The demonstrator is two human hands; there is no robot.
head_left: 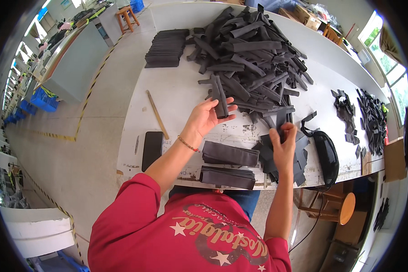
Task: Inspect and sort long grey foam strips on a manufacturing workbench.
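My left hand holds a dark grey fabric tube between thumb and fingers, at the near edge of a large heap of similar tubes. A dark flat piece is pinched in my right hand, above a loose pile of dark flat pieces. Between my forearms, near the table's front edge, lie two neat stacks of flat dark fabric pieces, an upper stack and a lower stack. My right fingers partly hide the piece they hold.
On the white table lie a wooden stick, a black phone-like slab and a tidy dark stack. Right of my hand sits a black oval object with a cord. Dark scraps lie farther right; a stool stands below.
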